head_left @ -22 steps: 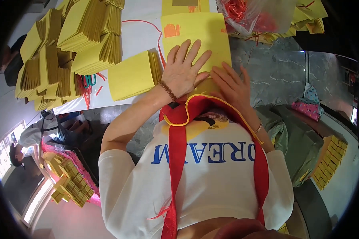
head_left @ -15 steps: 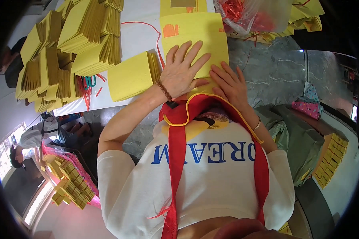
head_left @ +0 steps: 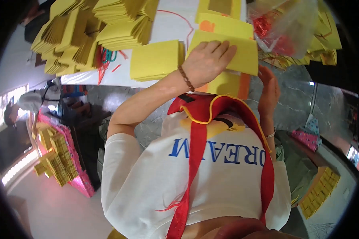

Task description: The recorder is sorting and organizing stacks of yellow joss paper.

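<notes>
A yellow paper sheet lies folded at the table's front edge, its near edge raised over another yellow paper with orange marks. My left hand, a beaded bracelet at its wrist, grips the raised sheet from above with bent fingers; its thumb is out of sight. Beside the sheet's right edge is my right hand, holding nothing, its fingers stretched out and partly hidden from view. Left of my left hand rests a flat stack of yellow paper.
Fanned yellow paper bundles crowd the table's left. Green-handled scissors lie beside red strings. A clear plastic bag with red material stands at the right. Bundled yellow blocks sit left, where another person is.
My left hand has gone from spread flat to bent round the paper, whose near part is now raised. My right hand has come off the paper to its right side. The view has shifted.
</notes>
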The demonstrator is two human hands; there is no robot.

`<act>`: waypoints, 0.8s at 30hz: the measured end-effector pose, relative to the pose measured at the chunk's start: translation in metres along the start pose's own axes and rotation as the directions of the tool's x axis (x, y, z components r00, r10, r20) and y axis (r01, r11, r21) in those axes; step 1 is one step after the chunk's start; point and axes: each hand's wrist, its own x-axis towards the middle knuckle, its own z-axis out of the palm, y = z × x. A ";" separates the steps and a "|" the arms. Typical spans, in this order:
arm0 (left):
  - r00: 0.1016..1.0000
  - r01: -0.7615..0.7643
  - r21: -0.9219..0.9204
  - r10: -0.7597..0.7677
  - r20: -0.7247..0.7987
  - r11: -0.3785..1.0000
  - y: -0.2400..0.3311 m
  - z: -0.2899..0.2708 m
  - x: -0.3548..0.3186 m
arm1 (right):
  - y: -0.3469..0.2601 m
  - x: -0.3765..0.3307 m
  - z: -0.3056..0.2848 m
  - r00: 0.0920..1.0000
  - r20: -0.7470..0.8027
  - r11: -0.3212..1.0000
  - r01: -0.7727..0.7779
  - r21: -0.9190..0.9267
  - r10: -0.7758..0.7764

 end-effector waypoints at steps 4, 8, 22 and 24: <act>0.978 0.069 0.013 -0.065 -0.197 0.998 -0.036 -0.052 -0.046 | 0.002 -0.002 -0.002 1.000 0.003 0.999 -0.011 -0.048 0.011; 0.975 0.220 0.154 -0.215 -0.051 0.963 -0.074 -0.040 -0.119 | 0.005 -0.001 0.001 0.997 0.013 0.994 -0.074 -0.083 0.076; 0.916 0.300 0.096 -0.315 0.247 0.949 -0.077 -0.007 -0.160 | 0.015 -0.006 0.013 0.996 0.072 0.994 -0.047 -0.098 0.054; 0.908 0.302 0.128 -0.326 0.264 0.945 -0.073 0.003 -0.165 | 0.016 -0.007 0.013 0.997 0.058 0.997 -0.037 -0.067 0.041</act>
